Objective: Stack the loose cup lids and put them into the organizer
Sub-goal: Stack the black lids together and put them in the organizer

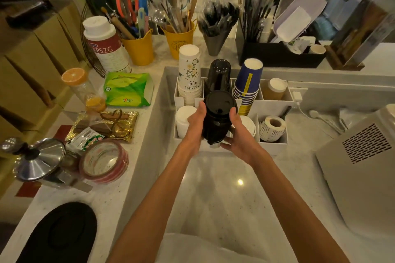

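Observation:
Both hands hold a tall stack of black cup lids (217, 117) over the front middle of the white organizer (273, 145). My left hand (195, 123) presses its left side; my right hand (237, 134) cups its right side and bottom. White lid stacks sit in the front compartments on the left (183, 117) and on the right (249, 126). The back row holds white jasmine cups (189, 70), black cups (219, 74), blue cups (249, 81) and a brown cup stack (274, 88). The compartment under the black stack is hidden.
A label roll (272, 128) fills the organizer's front right compartment. A grey machine (361, 168) stands at the right. On the raised left counter lie a tape roll (104, 161), a metal pot lid (38, 160), a green tissue pack (128, 89) and yellow utensil buckets (139, 49).

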`<state>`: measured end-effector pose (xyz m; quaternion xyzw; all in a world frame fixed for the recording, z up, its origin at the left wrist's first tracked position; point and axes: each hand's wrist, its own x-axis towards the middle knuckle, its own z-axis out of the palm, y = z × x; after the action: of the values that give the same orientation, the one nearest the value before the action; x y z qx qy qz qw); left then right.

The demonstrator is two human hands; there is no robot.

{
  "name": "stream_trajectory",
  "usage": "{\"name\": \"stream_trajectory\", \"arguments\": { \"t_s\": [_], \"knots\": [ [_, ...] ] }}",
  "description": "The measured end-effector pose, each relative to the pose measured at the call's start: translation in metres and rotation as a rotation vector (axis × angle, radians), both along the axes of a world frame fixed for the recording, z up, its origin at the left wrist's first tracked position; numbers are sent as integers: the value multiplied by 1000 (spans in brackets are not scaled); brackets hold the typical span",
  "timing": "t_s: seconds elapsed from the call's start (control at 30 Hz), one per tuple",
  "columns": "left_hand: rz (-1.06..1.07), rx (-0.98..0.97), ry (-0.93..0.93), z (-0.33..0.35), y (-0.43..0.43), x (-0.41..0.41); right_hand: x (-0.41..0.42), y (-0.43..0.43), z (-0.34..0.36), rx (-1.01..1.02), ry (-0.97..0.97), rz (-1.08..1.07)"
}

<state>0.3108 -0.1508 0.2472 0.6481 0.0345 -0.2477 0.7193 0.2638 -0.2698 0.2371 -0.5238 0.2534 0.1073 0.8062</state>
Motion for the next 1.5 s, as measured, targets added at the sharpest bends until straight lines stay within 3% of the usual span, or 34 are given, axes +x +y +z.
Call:
{"name": "stream_trajectory", "arguments": {
  "t_s": [0.4, 0.77, 0.9, 1.13, 1.5],
  "knots": [
    [27, 48, 148, -22, -24, 19, 21, -18, -17, 34, 53, -41],
    [105, 163, 122, -37, -23, 23, 23, -21, -37, 98, 54, -30],
    [92, 127, 81, -42, -19, 20, 23, -20, -39, 54, 55, -14],
    [141, 269, 92, -56, -26, 25, 24, -19, -37, -123, 113, -3],
    [113, 305, 81, -63, -25, 24, 27, -17, -36, -299, 194, 59]
  ]
}}
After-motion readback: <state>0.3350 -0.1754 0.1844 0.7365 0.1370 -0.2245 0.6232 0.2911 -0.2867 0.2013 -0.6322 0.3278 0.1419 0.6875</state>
